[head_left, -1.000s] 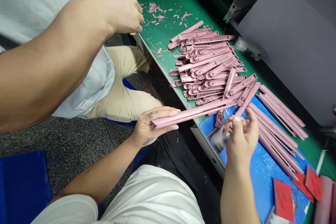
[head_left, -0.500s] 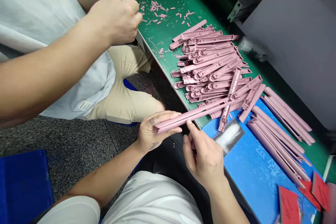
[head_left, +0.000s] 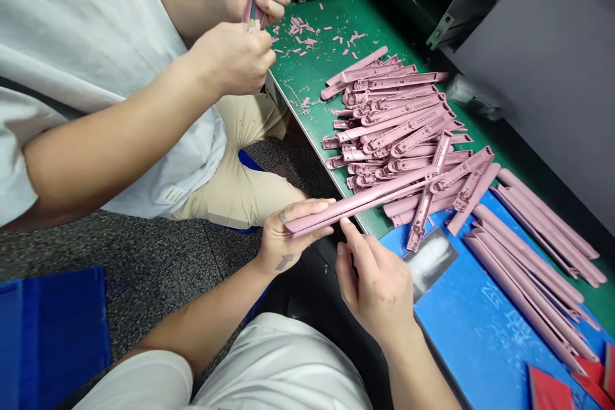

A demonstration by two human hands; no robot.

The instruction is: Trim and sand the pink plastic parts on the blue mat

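Note:
A long, narrow pink plastic shell (head_left: 353, 203) is gripped near its close end by my left hand (head_left: 278, 243), thumb below and fingers behind. Its far end reaches over the pile of similar pink shells (head_left: 401, 118). Under the shell's lower edge, the index fingertip of my right hand (head_left: 379, 285) touches or nearly touches it. That hand's other fingers are curled in, and what they hold, if anything, is hidden. A dark-and-white printed patch (head_left: 431, 262) lies on the blue board (head_left: 473, 327) beyond my right hand.
Smooth pink shells (head_left: 528, 288) lie in rows on the blue board, near red blocks (head_left: 550, 387). Left of me, a co-worker's hands (head_left: 245, 54) hold a pink piece and a small tool. Pink scraps (head_left: 300, 25) litter the green table (head_left: 331, 57). A blue bin (head_left: 62, 333) stands on the floor.
The view has shifted slightly, so the table appears further right and lower. The co-worker's hands show more of their pink piece. My grip on the shell looks the same.

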